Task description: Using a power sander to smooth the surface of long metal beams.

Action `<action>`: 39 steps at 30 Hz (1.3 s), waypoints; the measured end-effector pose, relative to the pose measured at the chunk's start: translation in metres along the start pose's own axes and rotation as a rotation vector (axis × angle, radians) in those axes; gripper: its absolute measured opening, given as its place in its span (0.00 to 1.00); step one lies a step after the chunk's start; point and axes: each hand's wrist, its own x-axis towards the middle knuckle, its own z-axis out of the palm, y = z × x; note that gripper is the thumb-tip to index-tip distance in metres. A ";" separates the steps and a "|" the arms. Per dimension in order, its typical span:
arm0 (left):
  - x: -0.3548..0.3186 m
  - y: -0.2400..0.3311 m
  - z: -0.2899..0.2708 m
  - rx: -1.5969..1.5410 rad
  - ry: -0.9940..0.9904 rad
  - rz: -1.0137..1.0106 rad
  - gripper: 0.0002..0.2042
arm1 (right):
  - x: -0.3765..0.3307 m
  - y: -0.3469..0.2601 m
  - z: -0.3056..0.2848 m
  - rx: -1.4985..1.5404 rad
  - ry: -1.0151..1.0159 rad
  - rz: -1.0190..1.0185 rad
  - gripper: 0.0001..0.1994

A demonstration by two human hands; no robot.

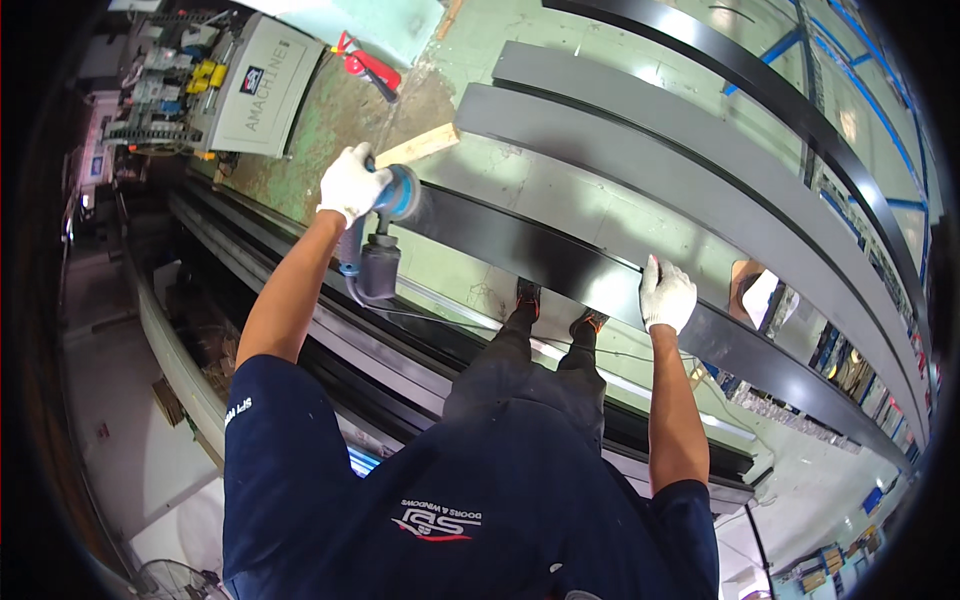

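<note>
The left hand (355, 185), in a white glove, is closed around a blue sander (402, 192), its finger ends mostly hidden by the tool. The sander sits at the near-left end of a dark metal bar (565, 262), so the pad's underside and that end are covered. A black canister (379, 267) hangs below it, and a cable (440, 316) thins out of sight past the legs. The right hand (667, 295), also gloved, lies across the bar with fingers half bent; its thumb is unclear, so I cannot tell how firmly it grips. The bar passes over the shoes (529, 293), partly hiding them, and its far end is hard to make out near the right rim. Beyond lie grey profiles (570, 125) and a wooden piece (425, 145), its left end behind the sander
</note>
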 end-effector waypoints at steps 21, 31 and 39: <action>-0.021 -0.003 0.004 -0.017 -0.041 0.304 0.20 | -0.003 -0.003 -0.002 0.037 0.045 0.072 0.23; 0.020 -0.039 -0.018 -0.010 -0.074 0.134 0.22 | -0.001 -0.007 0.005 -0.022 0.093 0.234 0.21; -0.025 -0.006 0.009 -0.042 -0.041 0.375 0.18 | 0.002 -0.007 0.005 -0.027 0.141 0.268 0.20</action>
